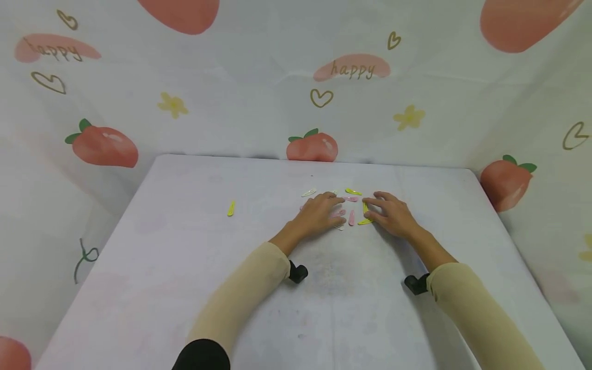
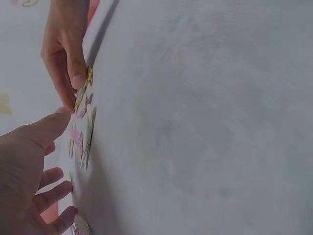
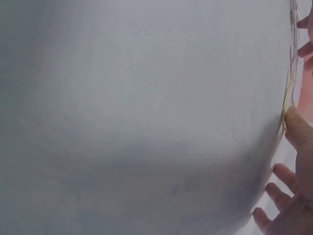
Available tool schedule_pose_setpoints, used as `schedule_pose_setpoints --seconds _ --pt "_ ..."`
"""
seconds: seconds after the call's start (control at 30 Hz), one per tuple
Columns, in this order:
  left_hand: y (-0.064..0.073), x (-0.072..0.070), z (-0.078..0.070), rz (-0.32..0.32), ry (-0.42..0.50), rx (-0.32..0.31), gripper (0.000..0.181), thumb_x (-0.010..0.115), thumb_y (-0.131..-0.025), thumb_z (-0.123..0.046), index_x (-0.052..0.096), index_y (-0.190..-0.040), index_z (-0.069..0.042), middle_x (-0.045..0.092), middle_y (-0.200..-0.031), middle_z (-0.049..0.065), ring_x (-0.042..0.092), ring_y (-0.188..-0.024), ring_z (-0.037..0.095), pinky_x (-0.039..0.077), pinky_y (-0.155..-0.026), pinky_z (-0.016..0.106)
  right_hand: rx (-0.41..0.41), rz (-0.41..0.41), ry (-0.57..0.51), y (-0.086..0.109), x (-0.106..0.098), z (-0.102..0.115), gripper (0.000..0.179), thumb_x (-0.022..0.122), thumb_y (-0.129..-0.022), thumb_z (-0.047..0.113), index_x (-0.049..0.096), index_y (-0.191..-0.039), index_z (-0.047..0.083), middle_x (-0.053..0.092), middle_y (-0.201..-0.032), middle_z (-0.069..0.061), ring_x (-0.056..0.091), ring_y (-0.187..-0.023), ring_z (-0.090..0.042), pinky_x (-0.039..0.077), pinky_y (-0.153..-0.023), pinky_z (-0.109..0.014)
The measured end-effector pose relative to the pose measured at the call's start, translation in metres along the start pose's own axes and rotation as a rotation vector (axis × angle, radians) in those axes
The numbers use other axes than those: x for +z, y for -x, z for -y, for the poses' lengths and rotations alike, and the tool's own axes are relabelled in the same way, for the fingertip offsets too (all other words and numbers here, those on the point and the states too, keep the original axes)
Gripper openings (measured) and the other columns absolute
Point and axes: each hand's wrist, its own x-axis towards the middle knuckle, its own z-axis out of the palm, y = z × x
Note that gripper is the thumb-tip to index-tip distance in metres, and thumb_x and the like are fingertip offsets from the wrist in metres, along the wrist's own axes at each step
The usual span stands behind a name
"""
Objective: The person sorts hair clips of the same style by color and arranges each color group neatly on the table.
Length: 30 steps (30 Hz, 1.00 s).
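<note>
Small snap hair clips lie in a loose group toward the back of the table. My left hand is over the group's left side, fingers spread, near a pink hair clip and a white one partly hidden under it. At the right side is my right hand, its thumb and index finger at the yellow hair clips; the left wrist view shows that thumb against a yellow clip. Between the hands lies a pink hair clip. Behind them are a yellow hair clip and a white hair clip.
A single yellow hair clip lies apart, to the left on the white table. Behind the table's back edge hangs a white cloth printed with peaches, hearts and flowers.
</note>
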Motion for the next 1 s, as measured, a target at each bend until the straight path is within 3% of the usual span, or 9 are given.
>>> schedule_pose_setpoints --seconds 0.13,0.4,0.57,0.77,1.0 --pt "-0.013 0.001 -0.002 -0.030 0.029 -0.062 0.058 0.066 -0.095 -0.043 0.052 -0.146 -0.017 0.050 -0.145 0.006 0.045 -0.135 0.021 0.038 -0.110 0.042 0.010 0.007 0.002 0.000 0.000 0.000 0.050 0.062 -0.098 0.034 0.056 -0.141 0.008 0.040 -0.150 -0.027 0.030 -0.142 -0.045 0.023 -0.108 -0.069" --pt "-0.034 0.007 -0.007 -0.060 -0.061 -0.145 0.062 0.064 -0.094 -0.048 0.053 -0.144 -0.013 0.049 -0.145 0.009 0.046 -0.131 0.024 0.040 -0.108 0.039 0.019 0.010 -0.005 -0.001 0.000 -0.001 0.051 0.062 -0.098 0.034 0.056 -0.142 0.009 0.038 -0.151 -0.027 0.029 -0.142 -0.044 0.022 -0.109 -0.068" --pt "-0.041 0.008 -0.007 -0.068 -0.149 -0.163 0.063 0.060 -0.096 -0.052 0.051 -0.146 -0.016 0.045 -0.147 0.011 0.041 -0.132 0.025 0.038 -0.109 0.039 0.003 -0.002 -0.005 -0.001 0.001 -0.002 0.050 0.062 -0.098 0.034 0.057 -0.141 0.009 0.040 -0.150 -0.027 0.030 -0.142 -0.044 0.023 -0.108 -0.068" --pt "-0.046 0.006 -0.004 -0.013 -0.207 -0.167 0.064 0.051 -0.098 -0.056 0.044 -0.152 -0.020 0.036 -0.153 0.012 0.031 -0.139 0.027 0.032 -0.113 0.044 -0.014 -0.021 -0.006 0.000 0.001 -0.001 0.049 0.063 -0.098 0.033 0.058 -0.140 0.008 0.041 -0.149 -0.028 0.032 -0.141 -0.045 0.023 -0.108 -0.069" --pt "-0.050 0.005 -0.003 0.019 -0.247 -0.158 0.063 0.049 -0.098 -0.059 0.045 -0.150 -0.023 0.041 -0.146 0.009 0.033 -0.134 0.024 0.035 -0.106 0.042 -0.011 -0.019 -0.016 -0.001 0.001 -0.002 0.049 0.064 -0.098 0.032 0.058 -0.140 0.008 0.041 -0.149 -0.027 0.032 -0.141 -0.044 0.024 -0.108 -0.068"
